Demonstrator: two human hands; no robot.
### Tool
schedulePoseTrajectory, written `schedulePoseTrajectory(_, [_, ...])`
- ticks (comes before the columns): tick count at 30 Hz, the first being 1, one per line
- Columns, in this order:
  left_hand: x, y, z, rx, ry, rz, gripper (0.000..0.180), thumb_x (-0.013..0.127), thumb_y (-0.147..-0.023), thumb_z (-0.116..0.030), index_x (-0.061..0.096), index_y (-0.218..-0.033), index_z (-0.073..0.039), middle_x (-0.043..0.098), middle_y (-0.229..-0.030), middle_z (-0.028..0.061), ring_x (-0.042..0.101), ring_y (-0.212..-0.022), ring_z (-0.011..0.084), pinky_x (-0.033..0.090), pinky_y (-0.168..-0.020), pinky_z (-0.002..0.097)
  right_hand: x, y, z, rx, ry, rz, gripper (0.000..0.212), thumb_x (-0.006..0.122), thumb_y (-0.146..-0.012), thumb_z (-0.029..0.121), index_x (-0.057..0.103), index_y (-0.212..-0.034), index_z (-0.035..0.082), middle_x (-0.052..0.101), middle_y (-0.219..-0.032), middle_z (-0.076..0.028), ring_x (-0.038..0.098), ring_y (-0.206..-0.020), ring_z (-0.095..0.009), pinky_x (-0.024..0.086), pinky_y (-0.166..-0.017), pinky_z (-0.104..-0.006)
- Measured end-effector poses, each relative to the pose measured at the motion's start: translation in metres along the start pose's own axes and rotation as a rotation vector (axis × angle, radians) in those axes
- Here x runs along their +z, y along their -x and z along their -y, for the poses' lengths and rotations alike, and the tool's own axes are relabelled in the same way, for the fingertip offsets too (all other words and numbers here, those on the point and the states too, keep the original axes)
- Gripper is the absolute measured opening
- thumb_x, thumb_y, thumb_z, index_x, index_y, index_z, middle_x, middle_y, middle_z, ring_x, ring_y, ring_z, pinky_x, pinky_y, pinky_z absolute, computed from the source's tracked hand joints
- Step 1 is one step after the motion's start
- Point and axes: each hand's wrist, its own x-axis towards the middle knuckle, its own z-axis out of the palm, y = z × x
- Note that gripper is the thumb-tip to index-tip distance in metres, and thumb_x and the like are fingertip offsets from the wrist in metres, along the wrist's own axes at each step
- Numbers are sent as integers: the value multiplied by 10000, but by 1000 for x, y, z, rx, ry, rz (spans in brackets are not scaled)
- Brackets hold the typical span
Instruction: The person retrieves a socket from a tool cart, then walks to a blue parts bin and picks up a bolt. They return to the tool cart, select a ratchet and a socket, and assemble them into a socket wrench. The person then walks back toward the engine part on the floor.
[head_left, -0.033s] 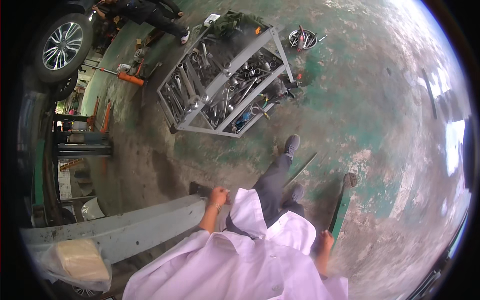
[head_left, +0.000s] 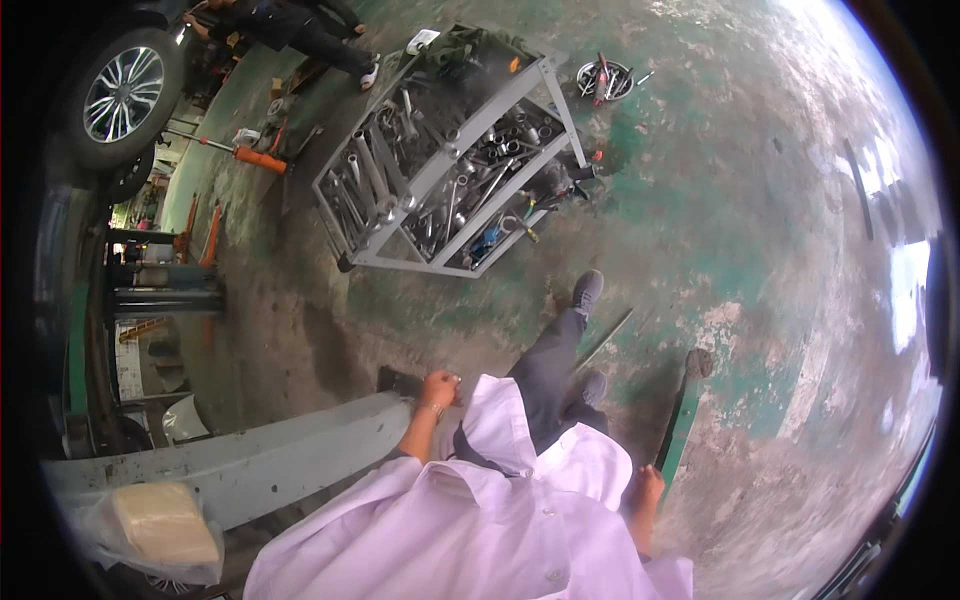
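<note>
My left hand [head_left: 440, 388] hangs beside the end of a long grey metal beam [head_left: 330, 440], its fingers curled in and no object showing in them. A watch or bracelet [head_left: 432, 410] is on that wrist. On the other side of my body, my right hand [head_left: 650, 487] is closed in a loose fist next to a green metal arm [head_left: 680, 425] on the floor; nothing sticks out of it. Ahead of me stands a grey metal tool cart [head_left: 410, 225] whose shelves are packed with wrenches [head_left: 372, 165], sockets and other tools.
A round tray of tools [head_left: 604, 80] lies on the floor beyond the cart. A thin rod [head_left: 605, 338] lies near my feet. At the left are a car wheel [head_left: 124, 88], an orange jack [head_left: 262, 160] and a plastic-wrapped package [head_left: 165, 525]. Another person [head_left: 310, 35] is at the far left.
</note>
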Motion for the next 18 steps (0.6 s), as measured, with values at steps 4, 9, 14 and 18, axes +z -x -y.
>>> schedulePoseTrajectory(4, [44,-50,-72,31,-98,95,135,563,-846,-92,569,-788,30,577,-597,104,582,-469,204,527,-427,370,-8,19,64,47,168,-36,150,532,-794,121,602,-727,7,615,-716,-154,594,-688,-344,477,-629,-440])
schedulePoseTrajectory(9, [109,-92,-173,142,-169,189,116,552,-858,-99,576,-826,10,592,-632,94,595,-498,182,531,-442,346,-29,19,165,54,135,-164,232,541,-803,149,538,-635,-10,552,-630,-165,507,-542,-270,435,-522,-384])
schedulePoseTrajectory(14, [145,-117,-266,171,-75,303,111,536,-861,-89,558,-862,20,596,-678,102,593,-492,176,542,-427,345,-30,-24,196,379,-567,-189,275,547,-826,215,554,-719,-37,588,-689,-172,535,-597,-270,442,-566,-377])
schedulePoseTrajectory(18, [153,-135,-293,101,11,249,98,537,-858,-85,543,-846,12,576,-638,96,581,-464,192,538,-417,351,-63,-90,232,416,-91,4,251,552,-833,232,602,-784,-9,606,-741,-164,601,-667,-260,458,-552,-367])
